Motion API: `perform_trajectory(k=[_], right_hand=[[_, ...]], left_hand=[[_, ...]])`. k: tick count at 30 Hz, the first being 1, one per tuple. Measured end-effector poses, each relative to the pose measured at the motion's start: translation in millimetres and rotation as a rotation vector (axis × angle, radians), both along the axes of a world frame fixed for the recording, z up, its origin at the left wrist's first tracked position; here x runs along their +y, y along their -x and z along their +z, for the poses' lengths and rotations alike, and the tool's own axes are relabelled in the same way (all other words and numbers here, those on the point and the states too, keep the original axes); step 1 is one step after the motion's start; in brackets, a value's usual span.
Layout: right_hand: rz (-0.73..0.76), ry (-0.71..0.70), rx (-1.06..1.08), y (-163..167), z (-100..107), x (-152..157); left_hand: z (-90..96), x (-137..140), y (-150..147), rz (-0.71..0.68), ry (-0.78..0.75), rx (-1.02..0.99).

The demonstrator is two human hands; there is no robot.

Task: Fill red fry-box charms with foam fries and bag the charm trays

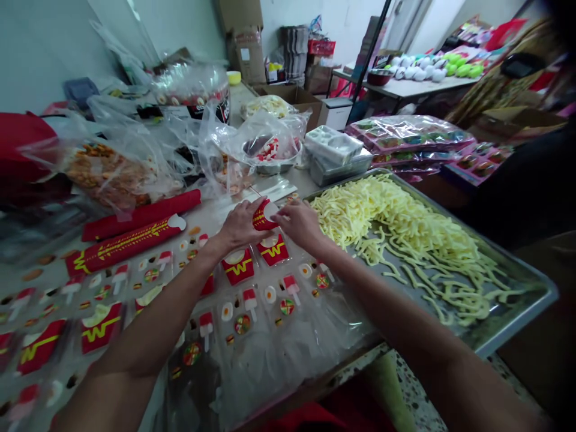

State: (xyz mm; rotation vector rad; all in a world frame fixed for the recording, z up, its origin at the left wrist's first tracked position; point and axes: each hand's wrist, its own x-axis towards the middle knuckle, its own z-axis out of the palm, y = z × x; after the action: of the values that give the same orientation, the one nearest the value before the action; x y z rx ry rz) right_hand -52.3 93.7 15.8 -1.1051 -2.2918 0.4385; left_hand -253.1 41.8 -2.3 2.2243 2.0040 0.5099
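Note:
My left hand (242,227) is wrapped round a small red fry carton (261,217) with yellow print and a pale opening, held above the table. At the carton's pale edge my right hand (300,221) is closed, its fingertips pinched against it; whether they hold anything else is hidden. Under my hands lie clear plastic pouches with toy pieces in them: a red fry carton with a yellow zigzag (238,267), a red-and-white popsicle piece (250,302), a fried-egg piece (270,294) and a round colourful disc (242,324).
To the right, a metal tray (524,327) bears a heap of pale yellow strands (405,216). Long stacks of nested red cartons (130,243) lie at the left. Behind stand plastic bags of small pieces (108,171), a metal bowl (272,165) and clear plastic boxes (333,147).

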Motion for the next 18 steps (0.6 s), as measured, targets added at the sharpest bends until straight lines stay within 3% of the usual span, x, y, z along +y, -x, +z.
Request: perform_trajectory(k=[4, 8, 13, 18], right_hand=[[0.035, 0.248, -0.026, 42.5, -0.3, 9.4], [0.009, 0.460, 0.091, 53.2, -12.9, 16.9], [0.034, 0.489, 0.116, 33.5, -25.0, 26.2], [0.011, 0.436, 0.117, 10.4, -17.3, 28.5]], left_hand=[[2.2, 2.7, 7.9, 0.074, 0.008, 0.037], [2.4, 6.1, 10.8, 0.064, 0.039, 0.035], [0.2, 6.0, -0.8, 0.035, 0.115, -0.076], [5.5, 3.8, -0.2, 0.083, 0.108, -0.089]])
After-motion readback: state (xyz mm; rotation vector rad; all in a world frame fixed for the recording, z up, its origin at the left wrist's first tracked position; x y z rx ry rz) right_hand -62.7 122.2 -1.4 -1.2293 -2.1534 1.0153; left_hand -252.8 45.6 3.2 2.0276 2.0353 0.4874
